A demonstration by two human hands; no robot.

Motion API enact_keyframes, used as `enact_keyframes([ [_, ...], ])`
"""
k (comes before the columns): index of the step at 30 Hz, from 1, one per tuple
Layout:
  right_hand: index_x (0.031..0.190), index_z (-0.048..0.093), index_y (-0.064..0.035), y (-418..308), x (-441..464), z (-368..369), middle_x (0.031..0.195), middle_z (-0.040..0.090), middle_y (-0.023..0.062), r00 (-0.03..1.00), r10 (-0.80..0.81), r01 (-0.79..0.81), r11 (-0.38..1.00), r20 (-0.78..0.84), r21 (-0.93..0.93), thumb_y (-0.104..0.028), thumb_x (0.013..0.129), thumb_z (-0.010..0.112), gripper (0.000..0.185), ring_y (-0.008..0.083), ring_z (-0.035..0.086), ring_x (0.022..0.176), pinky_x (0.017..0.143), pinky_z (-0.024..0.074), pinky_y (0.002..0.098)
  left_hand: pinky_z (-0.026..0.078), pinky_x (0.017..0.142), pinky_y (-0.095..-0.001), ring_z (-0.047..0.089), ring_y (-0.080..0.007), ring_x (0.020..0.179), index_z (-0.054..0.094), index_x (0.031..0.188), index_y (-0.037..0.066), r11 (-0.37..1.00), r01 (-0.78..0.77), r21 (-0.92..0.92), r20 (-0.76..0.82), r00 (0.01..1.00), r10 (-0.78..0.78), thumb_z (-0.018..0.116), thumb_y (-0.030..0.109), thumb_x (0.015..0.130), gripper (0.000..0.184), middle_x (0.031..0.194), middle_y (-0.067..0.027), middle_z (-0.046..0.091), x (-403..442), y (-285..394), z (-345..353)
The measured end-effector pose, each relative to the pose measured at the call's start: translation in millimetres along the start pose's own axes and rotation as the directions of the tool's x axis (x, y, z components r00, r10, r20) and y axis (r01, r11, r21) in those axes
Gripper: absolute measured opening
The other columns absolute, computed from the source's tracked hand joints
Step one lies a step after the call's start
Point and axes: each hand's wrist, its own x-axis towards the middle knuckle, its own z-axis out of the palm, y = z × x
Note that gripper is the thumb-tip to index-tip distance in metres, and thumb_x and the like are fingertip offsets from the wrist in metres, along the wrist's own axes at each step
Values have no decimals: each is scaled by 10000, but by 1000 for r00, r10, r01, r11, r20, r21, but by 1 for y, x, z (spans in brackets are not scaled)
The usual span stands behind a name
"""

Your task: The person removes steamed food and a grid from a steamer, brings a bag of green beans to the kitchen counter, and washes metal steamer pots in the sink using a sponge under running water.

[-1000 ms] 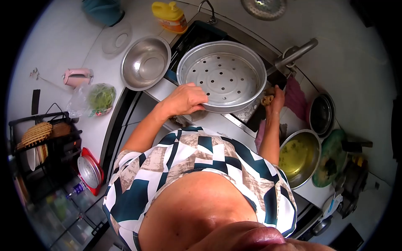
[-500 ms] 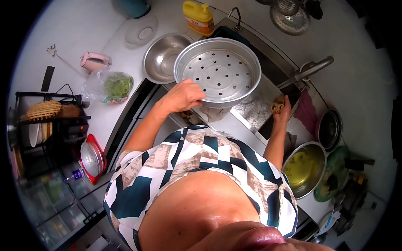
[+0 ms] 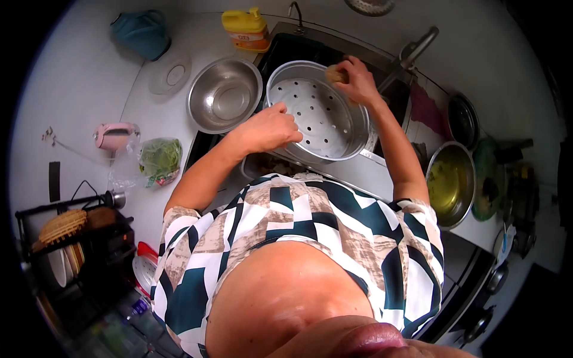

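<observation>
A round metal steamer pan (image 3: 319,122) with a perforated base sits tilted over the sink. My left hand (image 3: 271,128) is closed on its near left rim. In my right hand (image 3: 359,83) is a tan scrubber (image 3: 337,74), held at the pan's far right rim. Part of the scrubber is covered by my fingers. Just left of the pan stands a wide steel bowl (image 3: 225,95) on the counter.
A yellow bottle (image 3: 246,30) stands behind the steel bowl, and the faucet (image 3: 421,46) is at the back right. A bowl of yellowish liquid (image 3: 449,182) is on the right. Bagged greens (image 3: 160,160) and a pink appliance (image 3: 114,136) lie left.
My right hand has moved with the scrubber from the pan's right side, up and left to its far rim. My left hand stays on the rim. The camera view has shifted.
</observation>
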Motion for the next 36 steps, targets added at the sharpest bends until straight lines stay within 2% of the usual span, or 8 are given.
enact_keyframes([
  [11,1254,348,-65,161,-75,46,1039,579,216,803,593,-595,804,53,11,-181,692,673,660,404,559,951,771,471,436,347,951,-379,546,-174,980,589,871,117,973,-10,230,-112,993,36,618,87,697,179,927,-39,580,137,-25,1],
  [14,1206,378,-29,49,-71,69,976,595,232,718,682,-668,732,-142,137,-113,706,617,560,407,566,937,775,468,429,308,1014,-413,425,-275,1197,526,1154,121,949,302,-94,-467,828,-310,662,79,683,492,1283,-117,438,6,-26,3],
  [15,1188,390,-16,24,-67,82,956,600,236,685,699,-667,715,-204,209,-88,708,598,528,404,571,932,777,467,425,294,1033,-429,276,-354,1301,250,1389,123,890,287,-354,-461,775,-433,742,162,663,877,1432,-198,211,-24,-33,18],
  [19,1168,416,23,51,-71,106,1015,586,238,507,763,-566,646,-401,513,-31,693,546,495,351,572,986,828,446,388,296,1031,-404,266,-390,1294,-26,1389,-32,246,294,-923,-6,631,-776,812,438,569,1263,1400,-311,179,6,-20,53],
  [27,1105,481,12,123,-86,107,1038,577,169,623,724,-471,649,-295,598,-38,705,583,416,302,558,1004,857,448,375,356,973,-342,432,-335,1178,111,1377,-20,233,260,-937,-109,416,-903,742,294,611,1041,1284,-270,395,119,-16,53],
  [30,1110,492,4,129,-109,86,1012,577,123,664,687,-347,-66,295,936,-26,681,605,445,251,568,966,824,470,372,370,952,-345,462,-327,1147,210,1338,-5,232,289,-929,-133,326,-936,715,252,610,922,1244,-241,444,121,-28,76],
  [33,1096,473,-24,180,-126,108,967,562,114,633,489,-380,-480,601,791,-26,751,547,352,237,593,857,647,510,353,384,931,-355,489,-329,1104,266,1301,6,285,348,-893,-198,264,-944,701,233,613,844,1200,-230,474,131,-13,82],
  [36,1035,490,-39,143,-111,82,963,559,112,591,580,-331,-459,561,824,-66,776,554,268,218,595,824,624,515,352,387,928,-362,494,-333,1090,267,1299,1,334,332,-882,-261,246,-933,705,219,617,840,1183,-232,481,143,-5,98],
])
